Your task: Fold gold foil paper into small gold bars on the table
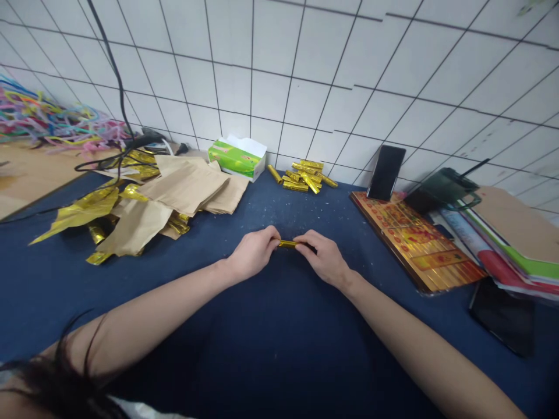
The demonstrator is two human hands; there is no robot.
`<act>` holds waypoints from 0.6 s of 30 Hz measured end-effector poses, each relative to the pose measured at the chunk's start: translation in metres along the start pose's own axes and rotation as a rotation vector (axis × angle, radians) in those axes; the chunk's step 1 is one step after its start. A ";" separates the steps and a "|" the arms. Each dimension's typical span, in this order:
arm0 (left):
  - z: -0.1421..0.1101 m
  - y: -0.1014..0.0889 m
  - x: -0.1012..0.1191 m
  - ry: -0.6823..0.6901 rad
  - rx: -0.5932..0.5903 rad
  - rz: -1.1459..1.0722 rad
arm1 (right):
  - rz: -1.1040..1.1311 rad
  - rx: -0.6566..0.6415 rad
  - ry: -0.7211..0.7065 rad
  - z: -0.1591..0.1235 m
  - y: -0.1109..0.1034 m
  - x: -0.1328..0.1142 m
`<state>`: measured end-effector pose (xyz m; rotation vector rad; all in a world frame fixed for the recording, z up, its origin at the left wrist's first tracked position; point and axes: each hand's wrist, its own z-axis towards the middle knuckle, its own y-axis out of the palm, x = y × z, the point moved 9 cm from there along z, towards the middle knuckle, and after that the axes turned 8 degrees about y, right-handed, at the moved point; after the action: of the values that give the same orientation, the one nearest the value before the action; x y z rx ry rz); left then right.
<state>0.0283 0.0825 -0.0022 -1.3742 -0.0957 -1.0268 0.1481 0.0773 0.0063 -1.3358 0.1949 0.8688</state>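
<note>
A thin gold foil roll (287, 244) lies level between my two hands, just over the dark blue tabletop (279, 326). My left hand (255, 249) pinches its left end between thumb and fingers. The right end is gripped by my right hand (322, 256), also in a pinch. Only the middle of the roll shows; its ends are hidden by my fingers. Beyond my hands, near the wall, a small heap of similar gold rolls (308, 176) rests on the table.
Brown paper sheets (186, 183) and gold foil (98, 203) lie at left, below a black cable (114, 70). A green tissue box (238, 156) touches the wall. At right are a phone (386, 173), gold printed sheets (419, 241), a dark green cup (445, 189) and a black flat object (502, 317).
</note>
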 end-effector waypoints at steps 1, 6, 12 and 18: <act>0.000 -0.001 -0.002 -0.022 0.016 -0.053 | 0.003 -0.017 0.001 0.000 0.002 0.000; -0.002 0.003 -0.006 -0.099 0.066 -0.330 | 0.016 -0.051 0.014 0.001 0.007 0.001; -0.003 0.017 -0.014 -0.257 0.074 -0.717 | 0.076 -0.004 0.025 -0.001 0.004 -0.001; -0.003 0.015 -0.021 -0.320 0.172 -0.859 | 0.201 -0.074 0.095 0.000 0.006 0.001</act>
<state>0.0242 0.0889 -0.0273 -1.3394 -1.0596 -1.4353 0.1454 0.0779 0.0013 -1.4454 0.3791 0.9890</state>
